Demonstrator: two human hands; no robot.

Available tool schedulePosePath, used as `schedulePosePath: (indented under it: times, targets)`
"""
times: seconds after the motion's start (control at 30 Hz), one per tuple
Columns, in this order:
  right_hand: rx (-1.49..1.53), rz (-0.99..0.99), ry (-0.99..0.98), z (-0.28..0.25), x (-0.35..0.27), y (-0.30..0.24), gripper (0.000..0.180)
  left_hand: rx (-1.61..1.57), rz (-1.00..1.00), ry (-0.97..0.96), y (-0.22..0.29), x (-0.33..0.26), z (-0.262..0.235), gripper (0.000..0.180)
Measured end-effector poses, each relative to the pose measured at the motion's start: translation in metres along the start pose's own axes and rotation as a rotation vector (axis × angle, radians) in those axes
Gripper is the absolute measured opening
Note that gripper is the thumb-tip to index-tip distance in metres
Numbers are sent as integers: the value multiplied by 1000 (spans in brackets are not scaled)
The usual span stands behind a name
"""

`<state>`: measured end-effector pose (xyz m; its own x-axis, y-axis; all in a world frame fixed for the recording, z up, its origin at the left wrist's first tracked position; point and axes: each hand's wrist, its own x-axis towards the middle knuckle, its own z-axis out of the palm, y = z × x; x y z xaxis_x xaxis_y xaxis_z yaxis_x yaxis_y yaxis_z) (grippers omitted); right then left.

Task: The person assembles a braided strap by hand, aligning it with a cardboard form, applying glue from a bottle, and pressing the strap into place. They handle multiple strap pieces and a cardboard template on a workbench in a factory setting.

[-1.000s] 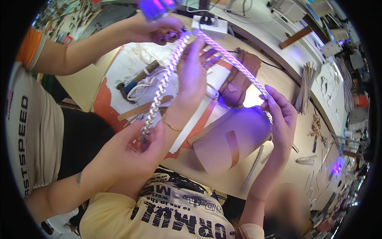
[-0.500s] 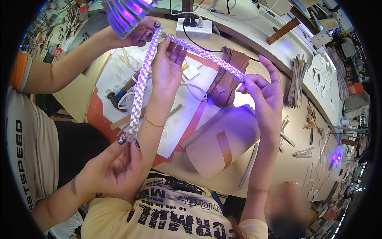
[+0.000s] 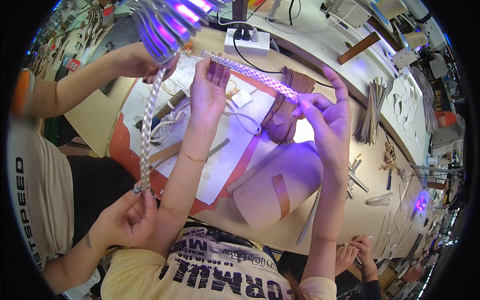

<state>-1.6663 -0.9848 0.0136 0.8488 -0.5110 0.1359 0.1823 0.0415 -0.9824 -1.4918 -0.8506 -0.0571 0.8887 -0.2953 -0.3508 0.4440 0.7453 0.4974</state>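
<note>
A flat braided strap [image 3: 255, 75], pale and tinted purple by the light, stretches between my two hands above the table. My left hand [image 3: 209, 92], with a thin bracelet at the wrist, pinches its far left end between thumb and fingers. My right hand [image 3: 327, 117] pinches the other end, its index finger raised and a ring on one finger. To the left, a co-worker's hands hold a second braided strap [image 3: 146, 130]: the upper hand [image 3: 150, 64] is partly behind a finned metal lamp [image 3: 167, 32], and the lower hand [image 3: 131, 215] grips the bottom end.
Below my hands lie a white sheet [image 3: 215, 165], a bundle of brown leather strips [image 3: 287, 117] and a large beige roll [image 3: 277, 190] with a brown band. A white power strip [image 3: 247, 42] stands behind. Another person's hands [image 3: 355, 252] work at lower right.
The co-worker's strap has swung left, away from mine, and hangs more upright. The lamp looks larger and lower. My hands have shifted slightly left, still holding the strap.
</note>
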Motion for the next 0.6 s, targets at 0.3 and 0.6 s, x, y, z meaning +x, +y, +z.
schedulePosePath:
  times: [0.3, 0.6]
  targets:
    - [-116, -77, 84, -20, 39, 3, 63, 167, 101, -292, -7, -65, -55, 11]
    - [251, -23, 115, -1, 29, -17, 62, 737, -106, -530, -3, -140, -47, 9]
